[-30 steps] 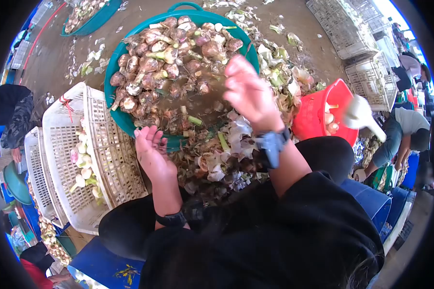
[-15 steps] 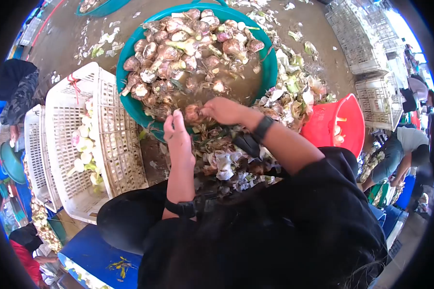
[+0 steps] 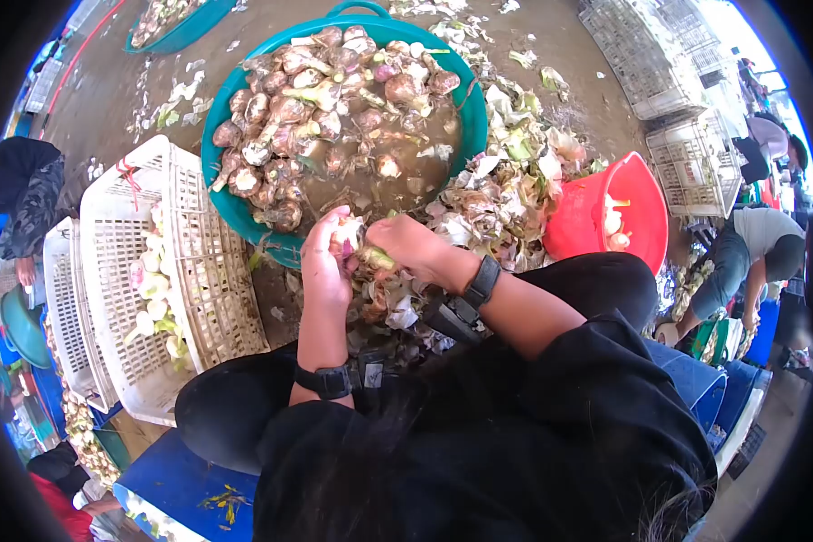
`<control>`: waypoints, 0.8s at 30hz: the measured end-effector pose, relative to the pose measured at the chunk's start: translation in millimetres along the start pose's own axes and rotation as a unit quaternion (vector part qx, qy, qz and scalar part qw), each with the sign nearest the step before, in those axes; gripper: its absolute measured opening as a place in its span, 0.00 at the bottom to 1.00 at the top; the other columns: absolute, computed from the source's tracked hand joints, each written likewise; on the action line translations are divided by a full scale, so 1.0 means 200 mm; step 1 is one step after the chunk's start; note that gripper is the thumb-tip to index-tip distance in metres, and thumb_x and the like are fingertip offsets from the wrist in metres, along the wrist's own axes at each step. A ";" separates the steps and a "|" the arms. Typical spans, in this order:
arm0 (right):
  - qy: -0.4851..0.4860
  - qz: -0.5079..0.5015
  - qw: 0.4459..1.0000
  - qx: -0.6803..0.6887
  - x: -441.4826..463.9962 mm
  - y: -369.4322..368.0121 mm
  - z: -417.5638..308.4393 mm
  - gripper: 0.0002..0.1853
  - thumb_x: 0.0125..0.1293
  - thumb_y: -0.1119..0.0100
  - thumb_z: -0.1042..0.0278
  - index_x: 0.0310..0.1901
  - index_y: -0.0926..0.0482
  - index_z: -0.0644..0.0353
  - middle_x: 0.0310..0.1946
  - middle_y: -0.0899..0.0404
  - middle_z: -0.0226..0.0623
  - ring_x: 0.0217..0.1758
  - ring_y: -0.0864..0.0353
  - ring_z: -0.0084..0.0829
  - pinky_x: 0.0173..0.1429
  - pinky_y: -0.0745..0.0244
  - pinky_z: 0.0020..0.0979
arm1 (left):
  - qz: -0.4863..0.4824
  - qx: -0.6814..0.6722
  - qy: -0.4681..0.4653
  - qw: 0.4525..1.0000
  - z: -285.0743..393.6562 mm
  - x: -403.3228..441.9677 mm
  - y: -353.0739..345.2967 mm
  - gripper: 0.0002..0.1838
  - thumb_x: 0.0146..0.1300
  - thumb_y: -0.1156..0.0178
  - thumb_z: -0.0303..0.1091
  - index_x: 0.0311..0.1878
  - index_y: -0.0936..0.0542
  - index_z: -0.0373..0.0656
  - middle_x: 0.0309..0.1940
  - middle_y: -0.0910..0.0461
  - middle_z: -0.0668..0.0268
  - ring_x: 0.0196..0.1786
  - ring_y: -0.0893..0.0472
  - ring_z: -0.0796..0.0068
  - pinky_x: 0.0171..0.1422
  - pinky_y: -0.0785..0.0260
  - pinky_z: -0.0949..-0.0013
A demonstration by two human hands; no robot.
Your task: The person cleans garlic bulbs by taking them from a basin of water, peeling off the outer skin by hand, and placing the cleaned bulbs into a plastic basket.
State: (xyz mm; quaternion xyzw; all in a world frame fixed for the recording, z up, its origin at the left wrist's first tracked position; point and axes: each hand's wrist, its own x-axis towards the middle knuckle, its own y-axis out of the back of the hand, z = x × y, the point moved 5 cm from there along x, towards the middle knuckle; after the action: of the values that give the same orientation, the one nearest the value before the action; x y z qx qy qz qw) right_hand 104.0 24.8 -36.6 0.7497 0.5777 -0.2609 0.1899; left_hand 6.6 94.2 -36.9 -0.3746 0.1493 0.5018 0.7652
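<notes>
The rounded, purple-streaked bulb [image 3: 347,238] is half hidden in the left hand [image 3: 323,271], the right hand [image 3: 414,247] pinching its greenish stalk [image 3: 377,258].

One large green tub [image 3: 474,117] holds dozens of bulbs [image 3: 289,110], too heaped to count exactly. At its near rim is one more bulb [image 3: 345,237]. Right of the tub stands one red bucket [image 3: 574,217] with at least two bulbs. Left of it are at least two white crates [image 3: 108,271], one holding more than five bulbs; to its far left, one smaller-looking green basin [image 3: 176,34]. Around the tub, at least three other people [image 3: 768,237] show.
</notes>
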 end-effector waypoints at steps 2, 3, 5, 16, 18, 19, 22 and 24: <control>-0.111 -0.052 0.949 0.289 -0.02 -0.05 0.07 0.15 0.65 0.57 0.61 0.36 0.26 0.65 0.26 0.24 0.35 0.22 0.26 0.25 0.24 0.29 0.25 | -0.048 0.032 -0.061 0.996 0.01 0.02 0.00 0.15 0.59 0.49 0.40 0.44 0.23 0.40 0.33 0.23 0.69 0.29 0.26 0.82 0.25 0.38 0.78; -0.110 -0.050 0.949 0.290 -0.05 -0.04 0.05 0.15 0.65 0.57 0.61 0.36 0.26 0.65 0.26 0.24 0.35 0.22 0.26 0.25 0.24 0.29 0.25 | -0.094 0.061 -0.122 0.986 0.05 0.00 -0.04 0.17 0.60 0.51 0.41 0.46 0.24 0.40 0.37 0.22 0.66 0.34 0.24 0.78 0.30 0.34 0.77; 0.037 -0.023 0.996 0.081 -0.10 0.01 -0.03 0.14 0.63 0.51 0.61 0.32 0.25 0.66 0.22 0.25 0.33 0.21 0.27 0.24 0.23 0.33 0.27 | -0.118 0.075 -0.026 0.990 0.10 -0.01 -0.02 0.20 0.63 0.52 0.44 0.48 0.24 0.38 0.38 0.22 0.64 0.36 0.23 0.77 0.34 0.32 0.77; -0.036 -0.009 0.947 0.319 -0.07 0.14 0.07 0.12 0.64 0.48 0.63 0.39 0.27 0.65 0.32 0.23 0.33 0.30 0.23 0.26 0.26 0.29 0.25 | -0.193 0.517 -0.422 0.719 0.10 -0.22 -0.19 0.17 0.48 0.44 0.19 0.45 0.24 0.38 0.53 0.29 0.55 0.60 0.32 0.56 0.59 0.37 0.61; 0.049 -0.074 0.896 0.436 -0.10 0.12 0.00 0.15 0.64 0.48 0.63 0.48 0.30 0.64 0.41 0.24 0.34 0.40 0.24 0.25 0.40 0.27 0.27 | -0.179 0.415 -0.408 0.793 0.09 -0.16 -0.15 0.13 0.51 0.44 0.21 0.42 0.24 0.38 0.51 0.27 0.56 0.57 0.29 0.57 0.59 0.36 0.61; 0.049 -0.076 0.896 0.436 -0.13 0.11 0.00 0.15 0.64 0.48 0.63 0.48 0.30 0.64 0.41 0.24 0.34 0.40 0.24 0.25 0.40 0.27 0.27 | -0.160 0.302 -0.391 0.854 0.11 -0.14 -0.13 0.09 0.54 0.45 0.22 0.39 0.23 0.38 0.49 0.25 0.58 0.55 0.27 0.59 0.58 0.35 0.61; 0.206 -0.071 0.945 0.242 -0.31 0.15 -0.04 0.15 0.66 0.51 0.64 0.49 0.28 0.64 0.45 0.25 0.34 0.48 0.28 0.24 0.56 0.35 0.27 | 0.039 -0.152 -0.051 0.986 0.03 0.02 0.11 0.11 0.63 0.47 0.37 0.45 0.27 0.43 0.39 0.22 0.63 0.43 0.23 0.72 0.50 0.28 0.68; 0.245 -0.039 0.945 0.212 -0.44 0.22 -0.12 0.14 0.65 0.50 0.63 0.44 0.26 0.65 0.40 0.22 0.33 0.42 0.25 0.25 0.50 0.32 0.27 | 0.102 -0.240 0.005 0.966 0.05 0.04 0.19 0.13 0.63 0.47 0.38 0.47 0.28 0.43 0.42 0.24 0.62 0.42 0.22 0.73 0.47 0.25 0.70</control>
State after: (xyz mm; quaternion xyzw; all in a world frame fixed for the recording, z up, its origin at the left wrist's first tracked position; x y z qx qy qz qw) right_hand 134.0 -41.1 35.1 0.7903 0.5664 -0.1930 -0.1316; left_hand -24.7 114.3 -51.6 -0.5321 0.0656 0.5966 0.5972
